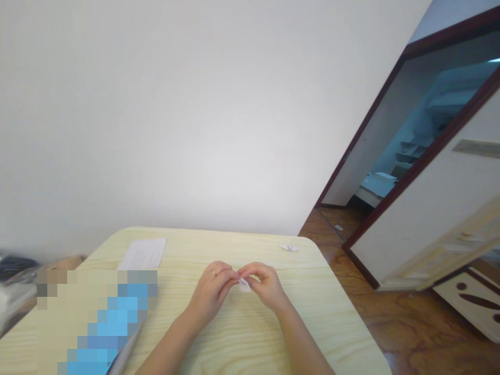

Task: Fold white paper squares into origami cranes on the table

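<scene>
A small piece of folded white paper (245, 285) is pinched between my two hands, above the middle of the light wooden table (234, 344). My left hand (213, 289) has its thumb and fingers closed on the paper's left side. On the other side, the fingertips of my right hand (266, 285) grip its upper right part. The fingers cover much of the paper, so its full shape is hidden. Toward the table's far right corner lies another small folded white paper piece (289, 248), apart from both hands.
A white sheet with printed text (144, 253) lies at the far left of the table. Nearer on the left is a blue item (113, 317), blurred by pixelation. The white wall (219, 130) stands behind the table. To the right are wooden floor (402, 323) and a doorway.
</scene>
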Motion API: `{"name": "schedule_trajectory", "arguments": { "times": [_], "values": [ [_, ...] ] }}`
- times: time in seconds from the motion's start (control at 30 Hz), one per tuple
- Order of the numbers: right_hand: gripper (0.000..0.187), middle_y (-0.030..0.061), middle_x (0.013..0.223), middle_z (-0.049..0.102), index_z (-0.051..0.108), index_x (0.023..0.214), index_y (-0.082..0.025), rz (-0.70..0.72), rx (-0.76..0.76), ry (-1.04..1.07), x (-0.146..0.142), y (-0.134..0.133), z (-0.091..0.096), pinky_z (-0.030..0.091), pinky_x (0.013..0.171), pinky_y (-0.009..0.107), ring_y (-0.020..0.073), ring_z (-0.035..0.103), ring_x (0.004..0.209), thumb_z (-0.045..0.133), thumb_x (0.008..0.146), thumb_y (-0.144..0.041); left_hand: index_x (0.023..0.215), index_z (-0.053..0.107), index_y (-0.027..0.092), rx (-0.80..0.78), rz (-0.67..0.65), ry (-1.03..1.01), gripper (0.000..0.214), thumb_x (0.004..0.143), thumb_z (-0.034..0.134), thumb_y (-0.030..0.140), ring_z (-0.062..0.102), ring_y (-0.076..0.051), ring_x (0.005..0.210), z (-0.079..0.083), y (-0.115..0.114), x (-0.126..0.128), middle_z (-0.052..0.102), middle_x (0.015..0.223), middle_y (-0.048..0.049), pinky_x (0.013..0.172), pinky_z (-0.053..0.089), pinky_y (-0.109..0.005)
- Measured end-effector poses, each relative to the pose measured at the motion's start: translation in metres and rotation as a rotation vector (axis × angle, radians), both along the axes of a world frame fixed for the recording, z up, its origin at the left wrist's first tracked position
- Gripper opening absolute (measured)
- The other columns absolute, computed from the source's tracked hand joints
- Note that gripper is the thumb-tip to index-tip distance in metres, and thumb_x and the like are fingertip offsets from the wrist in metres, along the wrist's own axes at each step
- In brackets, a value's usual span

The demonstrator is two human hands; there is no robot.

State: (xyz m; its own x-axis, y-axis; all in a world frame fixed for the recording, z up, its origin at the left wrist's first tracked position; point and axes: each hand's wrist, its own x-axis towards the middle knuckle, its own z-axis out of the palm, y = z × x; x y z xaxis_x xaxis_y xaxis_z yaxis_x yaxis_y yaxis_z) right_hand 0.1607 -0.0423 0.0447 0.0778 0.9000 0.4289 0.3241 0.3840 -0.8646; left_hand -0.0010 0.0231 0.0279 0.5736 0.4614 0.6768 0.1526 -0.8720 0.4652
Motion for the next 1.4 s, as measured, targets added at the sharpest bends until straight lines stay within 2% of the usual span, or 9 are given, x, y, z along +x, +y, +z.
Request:
{"name": "schedule_trajectory", "arguments": {
  "times": [0.27, 0.4, 0.63, 0.77, 0.97, 1.13, 1.23, 1.4],
  "values": [
    [0.010, 0.0032, 0.076, 0.067, 0.067, 0.075, -0.021, 0.054, -0.053, -0.085, 0.003, -0.003, 0.006, 0.047, 0.072, 0.028, 0.0151, 0.061, 0.074, 0.060, 0.074, -0.028, 0.080, 0.056, 0.020, -0.109, -0.088, 0.083, 0.009, 0.082, 0.047, 0.022, 0.050, -0.016, 0.081, 0.009, -0.002, -0.002, 0.056, 0.081, -0.0043, 0.073, 0.041, -0.029],
    [0.008, 0.0025, 0.074, 0.065, 0.065, 0.071, -0.019, 0.049, -0.064, -0.104, 0.004, -0.004, 0.008, 0.046, 0.071, 0.026, 0.0143, 0.060, 0.072, 0.062, 0.073, -0.026, 0.081, 0.053, 0.020, -0.180, -0.120, 0.100, 0.010, 0.084, 0.044, 0.023, 0.050, -0.016, 0.080, 0.007, -0.004, -0.001, 0.056, 0.080, -0.0039, 0.073, 0.040, -0.030],
    [0.015, 0.0005, 0.071, 0.059, 0.054, 0.073, -0.017, 0.000, -0.150, 0.037, 0.001, -0.002, 0.000, 0.046, 0.067, 0.025, 0.0124, 0.057, 0.069, 0.064, 0.070, -0.028, 0.087, 0.052, 0.019, -0.410, -0.115, 0.036, 0.011, 0.083, 0.043, 0.025, 0.052, -0.016, 0.078, 0.004, -0.008, 0.004, 0.055, 0.081, -0.0038, 0.072, 0.043, -0.030],
    [0.016, -0.0009, 0.069, 0.057, 0.051, 0.073, -0.018, -0.041, -0.124, 0.088, -0.002, 0.001, -0.007, 0.047, 0.064, 0.024, 0.0113, 0.056, 0.066, 0.064, 0.070, -0.027, 0.078, 0.054, 0.018, -0.464, -0.109, -0.006, 0.013, 0.081, 0.045, 0.027, 0.052, -0.015, 0.073, 0.003, -0.006, 0.007, 0.055, 0.075, -0.0025, 0.069, 0.043, -0.028],
    [0.011, 0.0026, 0.067, 0.062, 0.059, 0.069, -0.016, -0.127, -0.121, 0.036, -0.005, 0.003, -0.009, 0.048, 0.064, 0.026, 0.0139, 0.059, 0.065, 0.063, 0.070, -0.026, 0.082, 0.057, 0.016, -0.663, -0.110, -0.098, 0.015, 0.078, 0.050, 0.028, 0.056, -0.014, 0.069, -0.005, -0.004, 0.010, 0.061, 0.074, -0.0025, 0.066, 0.045, -0.026],
    [0.005, 0.0040, 0.073, 0.065, 0.064, 0.072, -0.018, -0.166, 0.017, -0.114, -0.007, 0.000, -0.002, 0.047, 0.068, 0.028, 0.0153, 0.060, 0.070, 0.060, 0.072, -0.021, 0.086, 0.061, 0.016, -0.741, -0.111, -0.109, 0.019, 0.075, 0.053, 0.029, 0.058, -0.014, 0.069, -0.011, 0.000, 0.012, 0.065, 0.076, -0.0031, 0.066, 0.046, -0.025],
    [0.007, 0.0041, 0.077, 0.064, 0.064, 0.077, -0.019, -0.156, 0.068, -0.174, -0.009, -0.001, 0.001, 0.046, 0.071, 0.028, 0.0157, 0.059, 0.074, 0.061, 0.072, -0.022, 0.080, 0.061, 0.015, -0.778, -0.076, -0.140, 0.019, 0.075, 0.054, 0.031, 0.058, -0.014, 0.065, -0.013, 0.002, 0.013, 0.065, 0.071, -0.0021, 0.063, 0.046, -0.024],
    [0.020, 0.0042, 0.078, 0.064, 0.063, 0.079, -0.020, -0.202, 0.060, -0.244, -0.011, -0.001, 0.001, 0.045, 0.071, 0.030, 0.0172, 0.058, 0.076, 0.069, 0.064, -0.032, 0.078, 0.063, 0.016, -0.877, -0.095, -0.173, 0.021, 0.071, 0.057, 0.035, 0.062, -0.017, 0.069, -0.012, 0.004, 0.014, 0.068, 0.075, -0.0033, 0.066, 0.048, -0.027]
  ]
}}
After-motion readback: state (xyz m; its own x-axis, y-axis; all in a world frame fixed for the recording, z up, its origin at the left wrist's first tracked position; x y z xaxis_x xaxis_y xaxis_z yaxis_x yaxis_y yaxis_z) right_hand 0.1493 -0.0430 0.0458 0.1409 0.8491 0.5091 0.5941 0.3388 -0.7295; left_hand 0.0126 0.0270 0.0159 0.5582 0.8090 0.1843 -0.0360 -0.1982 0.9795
